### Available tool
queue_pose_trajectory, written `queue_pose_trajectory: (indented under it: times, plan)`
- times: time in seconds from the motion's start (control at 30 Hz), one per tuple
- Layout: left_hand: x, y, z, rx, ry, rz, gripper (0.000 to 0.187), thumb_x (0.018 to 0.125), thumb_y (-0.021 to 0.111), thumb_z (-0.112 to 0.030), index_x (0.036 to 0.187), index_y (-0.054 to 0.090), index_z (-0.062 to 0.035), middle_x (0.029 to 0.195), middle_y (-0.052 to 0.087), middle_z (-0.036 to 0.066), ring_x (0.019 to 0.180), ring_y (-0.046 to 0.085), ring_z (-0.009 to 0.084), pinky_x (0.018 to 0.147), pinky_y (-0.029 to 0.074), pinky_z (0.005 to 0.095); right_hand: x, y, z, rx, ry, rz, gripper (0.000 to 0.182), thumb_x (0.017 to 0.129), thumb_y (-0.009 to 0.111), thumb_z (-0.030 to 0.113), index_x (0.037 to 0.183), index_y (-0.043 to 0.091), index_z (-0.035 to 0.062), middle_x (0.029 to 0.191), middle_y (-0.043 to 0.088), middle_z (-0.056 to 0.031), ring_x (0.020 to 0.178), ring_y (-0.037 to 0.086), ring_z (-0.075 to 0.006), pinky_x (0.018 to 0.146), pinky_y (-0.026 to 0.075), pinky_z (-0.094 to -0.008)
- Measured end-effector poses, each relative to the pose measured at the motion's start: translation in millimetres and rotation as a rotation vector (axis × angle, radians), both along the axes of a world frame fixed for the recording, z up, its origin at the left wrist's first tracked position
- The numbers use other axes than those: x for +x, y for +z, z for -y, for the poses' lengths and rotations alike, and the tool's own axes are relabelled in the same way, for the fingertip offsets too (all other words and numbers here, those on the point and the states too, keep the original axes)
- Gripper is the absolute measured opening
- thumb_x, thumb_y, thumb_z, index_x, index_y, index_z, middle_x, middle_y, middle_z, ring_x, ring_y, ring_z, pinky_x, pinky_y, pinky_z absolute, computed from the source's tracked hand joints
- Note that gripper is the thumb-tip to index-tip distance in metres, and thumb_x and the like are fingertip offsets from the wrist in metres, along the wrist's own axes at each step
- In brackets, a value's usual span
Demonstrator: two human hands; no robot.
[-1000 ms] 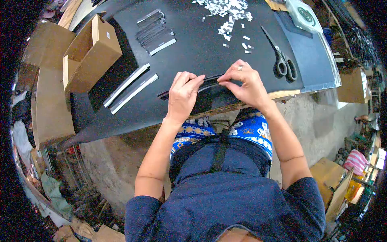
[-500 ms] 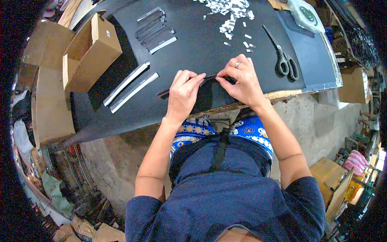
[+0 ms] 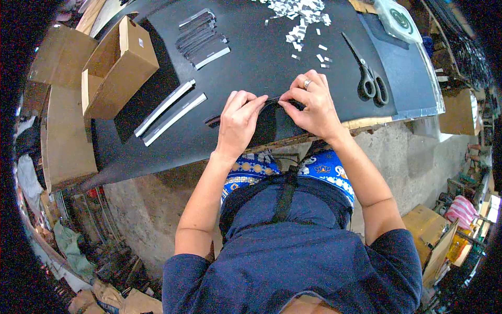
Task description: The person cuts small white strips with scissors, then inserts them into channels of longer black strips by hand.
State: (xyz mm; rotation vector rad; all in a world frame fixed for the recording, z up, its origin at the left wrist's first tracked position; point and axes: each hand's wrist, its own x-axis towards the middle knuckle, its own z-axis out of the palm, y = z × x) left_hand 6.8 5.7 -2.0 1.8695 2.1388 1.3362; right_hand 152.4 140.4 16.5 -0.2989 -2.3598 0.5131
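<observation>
My left hand [image 3: 239, 118] pinches a thin dark strip [image 3: 271, 101] near the table's front edge. A short way to the right, my right hand [image 3: 312, 104] grips the same strip between thumb and fingertips. Between the two hands the strip bows slightly upward, and its left end shows past my left hand. Two black-and-white strips [image 3: 175, 119] lie to the left of my hands. Farther back is a stack of similar strips [image 3: 203, 39]. Black-handled scissors [image 3: 367, 78] rest to the right of my right hand, blades pointing away.
Small white-and-dark cut pieces [image 3: 300, 18] are scattered at the back of the black table [image 3: 251, 57]. An open cardboard box [image 3: 128, 68] stands on the left. A clear plastic container [image 3: 397, 21] with something green sits at the back right, beyond a blue-grey sheet [image 3: 402, 78].
My right hand has shifted very slightly to the left, bringing the fingertips a little closer. Both hands keep their pinch on the strip.
</observation>
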Motion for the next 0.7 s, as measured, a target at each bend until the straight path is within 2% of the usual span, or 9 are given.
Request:
queue_pose_trajectory:
  times: [0.27,0.33,0.43,0.7]
  plan:
    - [0.2,0.9,-0.3,0.004,0.001,0.010,0.019,0.077,0.067,0.000,0.096,0.070,-0.0029,0.081,0.059,0.010,0.078,0.057,0.0247,0.069,0.047,0.0335,-1.5,0.5,1.8,0.021,-0.032,0.019,0.016,0.062,0.076,0.006,0.072,0.065,0.0122,0.076,0.054,-0.0006,0.081,0.051,-0.0214,0.074,0.037,-0.0342]
    - [1.0,1.6,-1.2,0.035,-0.019,0.016,0.016,0.077,0.065,0.002,0.093,0.068,0.0014,0.078,0.055,0.010,0.075,0.053,0.0250,0.067,0.045,0.0353,-1.3,0.3,1.7,0.018,-0.031,0.025,0.015,0.063,0.076,0.006,0.072,0.065,0.0119,0.077,0.054,-0.0007,0.081,0.051,-0.0216,0.074,0.037,-0.0342]
    - [0.2,0.2,-0.2,0.001,-0.004,0.014,0.018,0.078,0.067,0.000,0.095,0.070,-0.0028,0.080,0.058,0.009,0.078,0.056,0.0246,0.068,0.047,0.0339,-1.0,0.6,1.7,0.014,-0.030,0.038,0.015,0.063,0.076,0.006,0.072,0.065,0.0116,0.078,0.054,-0.0012,0.082,0.051,-0.0219,0.074,0.037,-0.0345]
    - [0.1,1.2,-0.3,-0.010,0.005,0.009,0.017,0.078,0.066,0.000,0.094,0.070,-0.0021,0.080,0.058,0.009,0.078,0.056,0.0246,0.069,0.047,0.0341,-1.8,2.7,2.5,0.007,-0.045,0.042,0.015,0.064,0.075,0.006,0.072,0.064,0.0114,0.085,0.056,-0.0027,0.084,0.051,-0.0225,0.075,0.038,-0.0350]
